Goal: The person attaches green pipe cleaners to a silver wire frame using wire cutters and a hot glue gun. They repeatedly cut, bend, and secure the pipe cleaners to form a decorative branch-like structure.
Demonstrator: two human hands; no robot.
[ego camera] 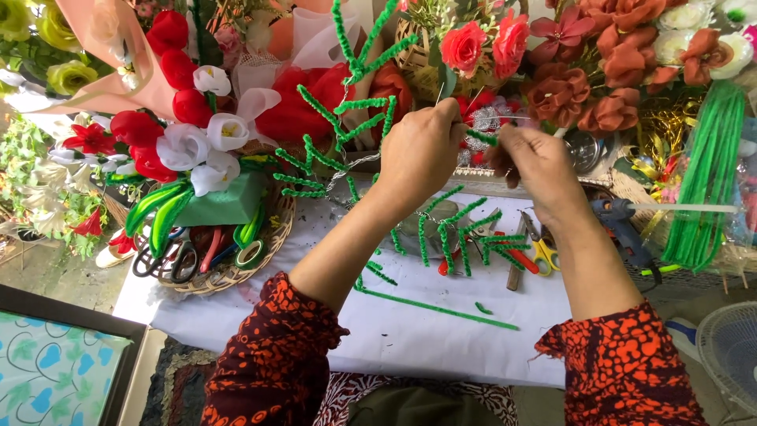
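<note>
Your left hand (pixel 418 154) is closed around the wire stem of a branching green pipe-cleaner frond (pixel 347 118), holding it upright above the far edge of the tabletop (pixel 410 331). Your right hand (pixel 536 162) pinches a short green pipe-cleaner piece (pixel 481 136) narrowly between fingertips, touching the stem just beside your left hand. Below your hands, more bent green pieces (pixel 461 233) lie on the white tabletop, with yellow-handled scissors (pixel 540 252) beside them and a long straight green stem (pixel 434 306) nearer you. A glue gun (pixel 619 225) rests towards the right edge. A woven basket (pixel 229 272) of flowers sits at the left edge.
</note>
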